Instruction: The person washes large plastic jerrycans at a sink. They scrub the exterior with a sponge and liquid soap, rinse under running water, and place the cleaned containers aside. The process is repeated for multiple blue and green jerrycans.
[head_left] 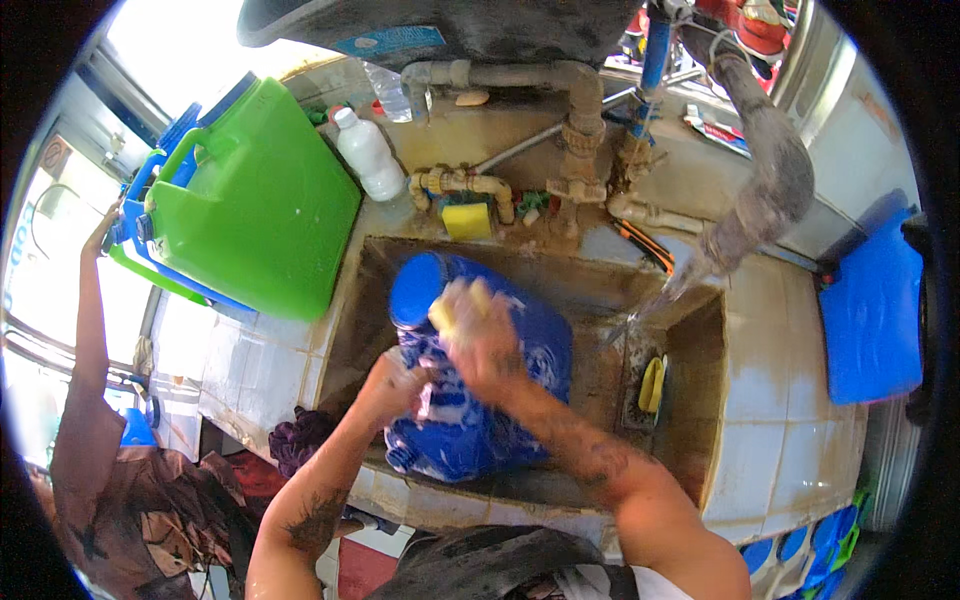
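The likeliest trouble is a slip: the blue jug point(548, 345) is wet and streaked with suds point(540, 375), so it could skid or roll under the right hand point(485, 350) if the scrubbing pressure falls off-centre. That hand is closed around a yellow sponge point(450, 315), which soapy fingers could lose. The left hand point(390, 388), nearer the body, rests on the handle side; blur hides whether it is clamped there or only bracing, and a loose hold would let the jug turn. Water point(655, 297) runs from a pipe point(745, 220) to the right of the right hand and could splash onto the worktop point(785, 400).

The jug sits beneath both hands in the sink point(695, 415); its exact tilt is hard to judge. It is deep blue, bulky and round-cornered, with white foam smeared over its upper face. A broad round blue cap point(416, 288) lies just left of the right hand, and a small ridged spout point(401, 458) sticks out on the near side of the left hand.
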